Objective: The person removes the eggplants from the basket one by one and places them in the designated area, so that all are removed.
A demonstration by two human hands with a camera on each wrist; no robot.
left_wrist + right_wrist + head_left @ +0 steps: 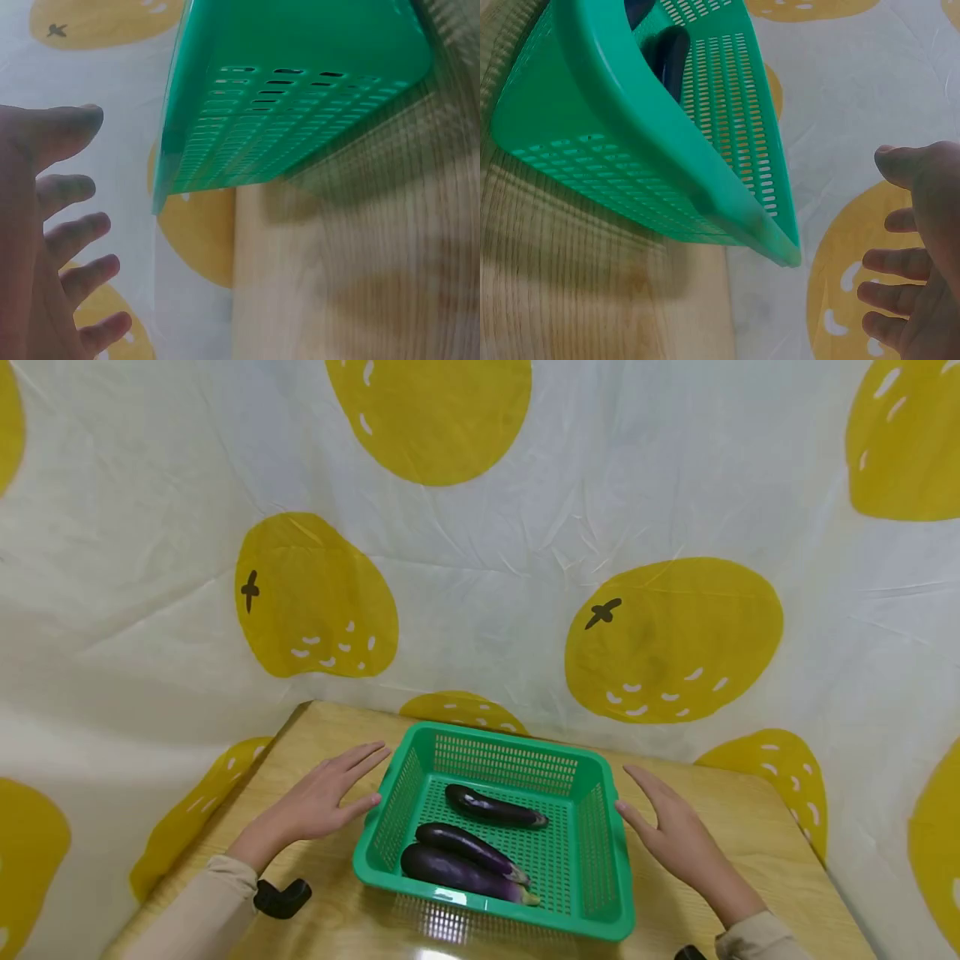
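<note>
Green rectangular plastic basket [495,907] sits on the pale wood-grain desk [322,735] smack between the hands, long axis running left to right, slightly skewed. Left hand [311,802] and right hand [682,839] are spread just off its short ends, neither obviously nearer.

Left hand [322,797]: lower half of the head view, left of centre, straight fingers angled to the upper right
Left thumb [362,808]: apart from the fingers, tip to the right
Left forearm [253,846]: beige sleeve [198,910], lower left of the frame
Right hand [675,831]: lower half, right of centre, straight fingers angled to the upper left
Right thumb [636,822]: spread away, tip to the upper left
Right forearm [727,892]: beige cuff [759,935] at the bottom edge
Wrist views: left hand at the left edge, right hand at the right edge
</note>
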